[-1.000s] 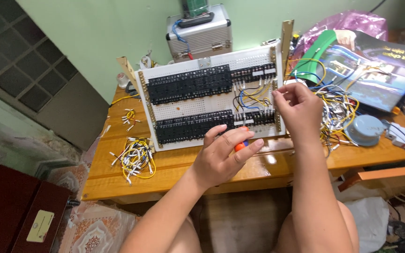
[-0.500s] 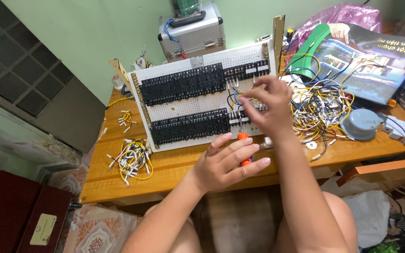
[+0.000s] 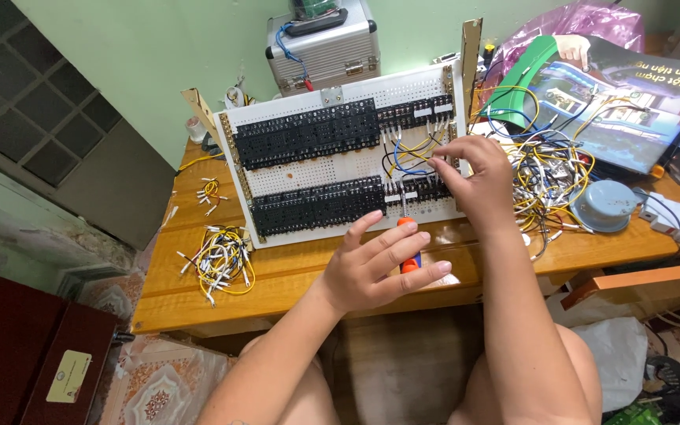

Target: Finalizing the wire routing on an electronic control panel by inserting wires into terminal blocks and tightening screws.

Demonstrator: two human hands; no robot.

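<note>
We note the left hand (image 3: pixel 379 264) hovering low over the near edge of the counter (image 3: pixel 277 275), fingers fanned out, with an orange-handled screwdriver (image 3: pixel 408 252) tucked under the palm and between the fingers; its shaft points up toward the lower row of terminals, so the tool looks parked in a loose hold rather than driven. The right hand (image 3: pixel 470 177) is raised to the right part of the white perforated board (image 3: pixel 340 169), fingertips drawn together at the wiring there; we judge a pinch on a lead or terminal, though what exactly sits between the fingertips is too small to tell. The board leans back, near edge on the counter, which turns its face up toward us. It carries 2 rows of black terminal blocks (image 3: pixel 308 134), and blue, black and yellow jumper wires (image 3: pixel 407 153) loop between the rows at the right, just beside the right hand. A small heap of cut yellow and white leads (image 3: pixel 218 260) lies near left on the counter, well apart from both hands. A larger tangle of yellow and white wires (image 3: pixel 548 177) lies right of the board, near the right hand, likely as stock within reach. A grey round lid (image 3: pixel 604 206) rests beyond that tangle, a silver metal case (image 3: pixel 324 43) stands behind the board, and an open magazine (image 3: pixel 615 102) lies far right.
</note>
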